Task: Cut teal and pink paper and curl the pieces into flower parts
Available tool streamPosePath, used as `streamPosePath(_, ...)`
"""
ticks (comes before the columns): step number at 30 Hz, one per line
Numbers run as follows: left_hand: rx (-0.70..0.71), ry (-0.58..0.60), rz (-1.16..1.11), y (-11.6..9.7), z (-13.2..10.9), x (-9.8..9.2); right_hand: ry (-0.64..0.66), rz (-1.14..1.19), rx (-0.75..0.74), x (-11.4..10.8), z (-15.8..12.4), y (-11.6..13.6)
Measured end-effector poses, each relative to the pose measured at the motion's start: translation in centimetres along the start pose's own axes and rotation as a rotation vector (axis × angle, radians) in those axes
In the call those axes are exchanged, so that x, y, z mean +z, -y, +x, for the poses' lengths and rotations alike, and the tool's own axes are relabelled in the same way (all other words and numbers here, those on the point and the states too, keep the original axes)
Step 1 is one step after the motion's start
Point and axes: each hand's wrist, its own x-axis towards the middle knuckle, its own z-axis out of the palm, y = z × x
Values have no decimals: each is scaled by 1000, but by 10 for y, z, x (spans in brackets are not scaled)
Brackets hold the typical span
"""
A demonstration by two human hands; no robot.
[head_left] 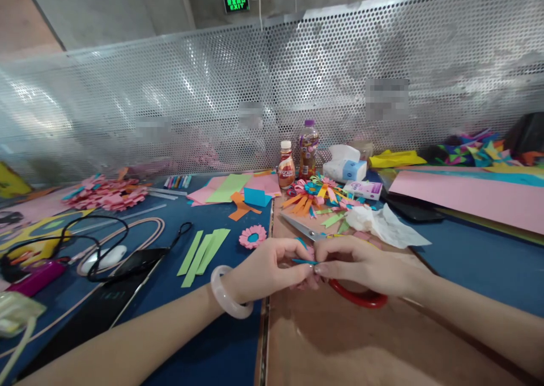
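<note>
Close together over the brown part of the table, my left hand (272,264) and my right hand (365,264) are both closed, fingertips pinching a small blue paper strip (306,261). Pink paper (309,283) shows just below the fingertips, largely hidden by them. Scissors lie under my right hand, with the metal blades (300,227) pointing away and the red handle (361,300) nearer me. To the left of my left hand rests a pink paper flower (253,237) with a blue centre. Several green paper strips (203,255) lie farther left.
Behind the hands stand a coffee bottle (286,168), a purple-capped bottle (308,148) and a tissue pack (346,165). A crumpled tissue (389,225) and colourful paper ribbons (318,193) lie nearby. At left are a phone (100,301), cables (144,221) and a pink flower pile (108,193).
</note>
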Motion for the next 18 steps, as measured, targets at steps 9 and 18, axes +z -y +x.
streamPosePath(9,15,-2,24,5,0,-2,-66,123,57,-4,2,8)
streamPosePath(18,14,6,-31,4,2,-3,-135,175,51,-4,3,-2)
